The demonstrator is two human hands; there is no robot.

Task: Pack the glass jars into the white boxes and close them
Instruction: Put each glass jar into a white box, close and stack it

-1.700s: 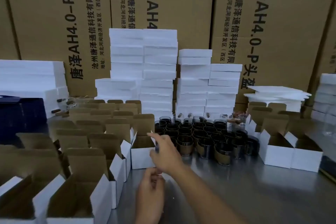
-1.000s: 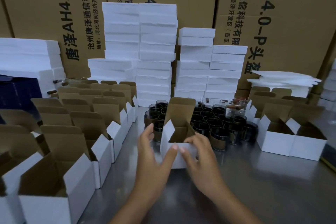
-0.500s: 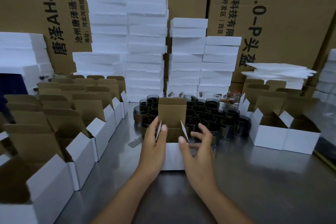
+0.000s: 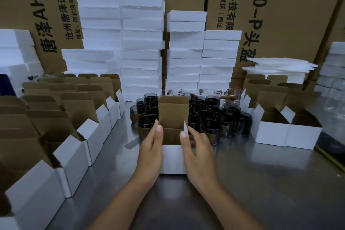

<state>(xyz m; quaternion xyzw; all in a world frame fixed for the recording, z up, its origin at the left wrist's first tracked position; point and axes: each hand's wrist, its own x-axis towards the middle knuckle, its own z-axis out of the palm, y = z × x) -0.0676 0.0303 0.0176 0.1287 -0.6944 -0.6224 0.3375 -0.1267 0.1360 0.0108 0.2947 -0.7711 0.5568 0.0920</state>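
An open white box (image 4: 172, 158) with a brown inside stands on the steel table in front of me, its lid flap upright and nothing visible inside it. My left hand (image 4: 151, 153) lies against the box's left side with the thumb up at the left side flap. On the other side, my right hand (image 4: 198, 153) pinches the small right flap between thumb and fingers. Just behind the box stands a cluster of several dark glass jars (image 4: 211, 119), partly hidden by the lid flap.
Rows of open white boxes (image 4: 78, 136) fill the left side. Two more open boxes (image 4: 285, 134) stand at the right. Stacks of white foam slabs (image 4: 141, 39) and big cardboard cartons (image 4: 280, 15) line the back. Bare steel tabletop (image 4: 261, 183) lies near right.
The box came from the left row to the middle of the table. Both hands closed onto its sides, and the side flaps went from spread to upright.
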